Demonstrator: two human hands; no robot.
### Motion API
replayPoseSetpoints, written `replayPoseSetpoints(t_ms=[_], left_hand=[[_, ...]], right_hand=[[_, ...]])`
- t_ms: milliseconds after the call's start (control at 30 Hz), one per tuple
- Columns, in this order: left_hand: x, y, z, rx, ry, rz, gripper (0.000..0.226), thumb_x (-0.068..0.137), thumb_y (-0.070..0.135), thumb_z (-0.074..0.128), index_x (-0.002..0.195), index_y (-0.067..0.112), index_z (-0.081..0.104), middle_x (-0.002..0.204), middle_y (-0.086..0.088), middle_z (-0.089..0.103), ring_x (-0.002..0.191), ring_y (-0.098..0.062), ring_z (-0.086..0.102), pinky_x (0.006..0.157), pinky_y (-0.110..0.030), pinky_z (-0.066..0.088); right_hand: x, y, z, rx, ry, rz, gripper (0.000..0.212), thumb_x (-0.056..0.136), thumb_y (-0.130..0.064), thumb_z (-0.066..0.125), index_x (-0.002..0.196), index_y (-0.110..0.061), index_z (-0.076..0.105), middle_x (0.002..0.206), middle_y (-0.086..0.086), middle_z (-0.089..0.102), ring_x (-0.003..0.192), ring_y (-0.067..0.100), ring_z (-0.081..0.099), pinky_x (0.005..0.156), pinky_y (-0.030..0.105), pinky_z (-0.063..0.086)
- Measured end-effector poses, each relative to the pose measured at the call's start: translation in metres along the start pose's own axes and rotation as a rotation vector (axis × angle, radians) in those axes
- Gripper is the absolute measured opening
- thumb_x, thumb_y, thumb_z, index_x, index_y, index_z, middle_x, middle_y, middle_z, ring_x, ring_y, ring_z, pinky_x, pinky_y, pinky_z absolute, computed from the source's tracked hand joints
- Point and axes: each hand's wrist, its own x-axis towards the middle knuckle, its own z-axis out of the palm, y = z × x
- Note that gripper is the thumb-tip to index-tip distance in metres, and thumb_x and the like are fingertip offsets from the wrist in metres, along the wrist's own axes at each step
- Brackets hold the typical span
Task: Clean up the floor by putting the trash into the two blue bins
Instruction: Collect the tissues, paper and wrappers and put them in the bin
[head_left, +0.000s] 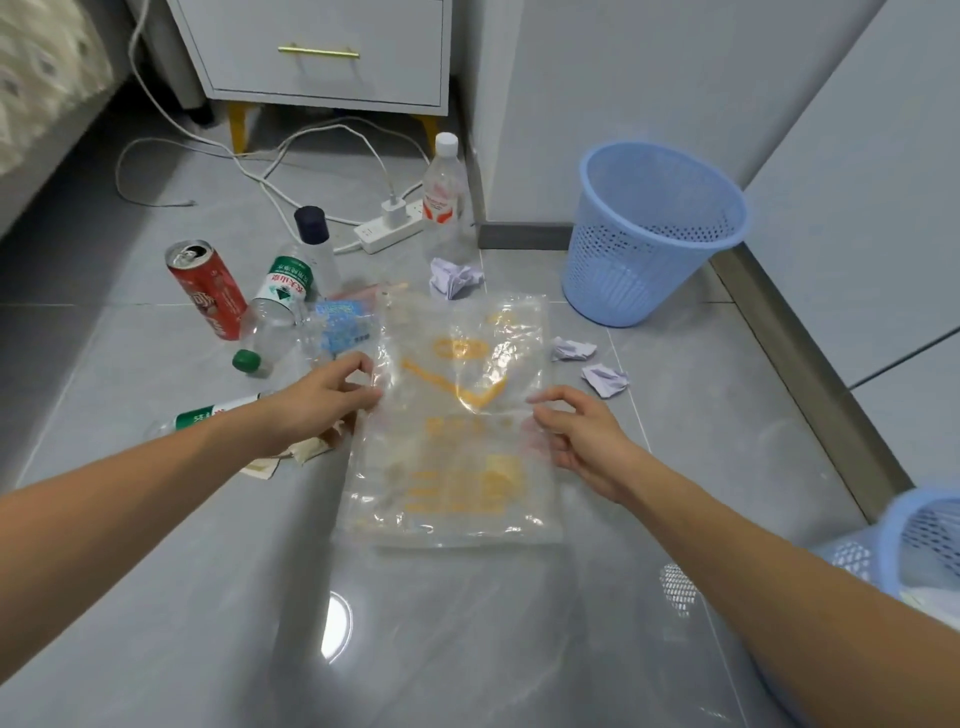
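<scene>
1. Held up over the grey tiled floor (156, 597): a clear plastic bag (457, 415) with orange print, spread flat between both hands.
2. Left hand (317, 400) pinched the bag's left edge, thumb and fingers curled onto the film.
3. Right hand (582, 441) gripped the bag's right edge, fingers curled round it, thumb on top.
4. Stood upright near the wall corner, well right of the bag: a blue mesh bin (649, 234); inside not clearly seen.
5. Cut off at the right border, beside the right forearm: a second blue bin (924, 540), with something pale inside.
6. Lay left of the bag: a red can (208, 291) on its side, touching a crushed clear bottle (275, 306) with a green label and green cap.
7. Stood behind those: a dark-capped bottle (314, 234); farther right, an upright clear bottle (441, 192) with a white cap and red label.
8. Partly hidden under the left forearm: another green-labelled bottle (208, 415) and a torn beige wrapper (301, 452).
9. Scattered near the bag: three crumpled paper balls (452, 278), one behind it and two to its right.
10. Half hidden behind the bag's top left corner: a blue packet (340, 325).
11. Farther back: a white power strip (389, 228) with cables (249, 171), in front of a grey cabinet (322, 52) on yellow legs.
</scene>
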Motion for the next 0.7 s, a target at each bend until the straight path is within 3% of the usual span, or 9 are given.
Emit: replayPoseSetpoints(t_ms=[167,233,300,367,433,533,600,633,700], left_hand=[[-0.019,0.003,0.003,-0.167,-0.157,-0.026,0.04,0.099,0.007,0.062,0.128,0.034,0.059,0.084,-0.006,0.073,0.066,-0.016,0.055,0.05,-0.024,0.046],[-0.024,0.003,0.002,-0.24,-0.134,-0.02,0.035,0.1,0.003,0.058,0.126,0.024,0.068,0.081,-0.004,0.068,0.059,-0.01,0.053,0.049,-0.02,0.044],[-0.029,0.007,-0.001,-0.352,-0.084,-0.043,0.028,0.094,0.001,0.061,0.117,0.01,0.075,0.094,-0.005,0.074,0.057,-0.008,0.059,0.047,-0.019,0.047],[-0.034,0.011,-0.005,-0.47,-0.071,-0.095,0.026,0.083,0.005,0.07,0.107,0.006,0.079,0.11,-0.013,0.076,0.073,-0.019,0.074,0.059,-0.025,0.059],[-0.041,0.014,-0.012,-0.569,-0.084,-0.135,0.031,0.09,0.004,0.055,0.112,0.002,0.076,0.123,-0.02,0.071,0.097,-0.029,0.075,0.075,-0.031,0.063],[-0.05,0.015,-0.026,-0.693,-0.165,-0.119,0.057,0.091,0.014,0.026,0.114,-0.004,0.074,0.128,-0.022,0.068,0.114,-0.034,0.068,0.093,-0.039,0.06],[-0.056,0.019,-0.028,-0.595,-0.225,-0.079,0.047,0.094,0.032,0.046,0.116,0.004,0.075,0.13,-0.018,0.067,0.117,-0.036,0.064,0.101,-0.044,0.052],[-0.056,0.019,-0.029,-0.472,-0.213,-0.048,0.037,0.088,0.036,0.064,0.114,0.011,0.076,0.125,-0.013,0.069,0.11,-0.034,0.065,0.094,-0.041,0.052],[-0.056,0.023,-0.028,-0.243,-0.085,0.023,0.032,0.081,0.018,0.081,0.112,0.021,0.072,0.099,-0.007,0.07,0.084,-0.024,0.063,0.072,-0.031,0.051]], right_hand=[[0.015,-0.008,-0.006,0.066,-0.071,0.007,0.029,0.094,0.01,0.059,0.116,-0.004,0.071,0.116,0.018,0.074,0.091,0.019,0.072,0.088,0.027,0.06],[0.017,-0.014,-0.002,0.056,-0.066,0.027,0.034,0.091,0.015,0.055,0.122,0.005,0.066,0.114,0.017,0.074,0.096,0.021,0.071,0.099,0.033,0.054],[0.017,-0.02,0.002,0.147,-0.087,0.062,0.035,0.089,0.014,0.044,0.119,0.012,0.063,0.108,0.018,0.075,0.095,0.026,0.073,0.092,0.035,0.059],[0.019,-0.022,0.005,0.302,-0.161,0.101,0.043,0.087,0.005,0.036,0.122,0.019,0.058,0.123,0.023,0.07,0.113,0.035,0.069,0.103,0.042,0.054],[0.023,-0.024,0.008,0.336,-0.208,0.09,0.037,0.089,-0.007,0.047,0.116,0.015,0.058,0.127,0.028,0.067,0.115,0.042,0.063,0.111,0.051,0.046],[0.021,-0.033,0.019,0.059,-0.224,0.009,0.01,0.088,-0.009,0.071,0.09,0.001,0.07,0.097,0.016,0.071,0.086,0.025,0.068,0.08,0.036,0.059],[0.017,-0.04,0.025,-0.126,-0.276,-0.024,0.021,0.082,0.002,0.077,0.092,-0.012,0.065,0.09,0.006,0.065,0.076,0.016,0.066,0.064,0.028,0.056],[0.016,-0.045,0.027,-0.221,-0.319,-0.017,0.03,0.081,0.006,0.077,0.097,-0.015,0.062,0.091,0.003,0.062,0.075,0.014,0.065,0.062,0.027,0.055],[0.011,-0.056,0.035,-0.476,-0.433,0.007,0.043,0.081,0.003,0.079,0.114,-0.019,0.062,0.092,0.001,0.058,0.075,0.01,0.062,0.063,0.024,0.052]])
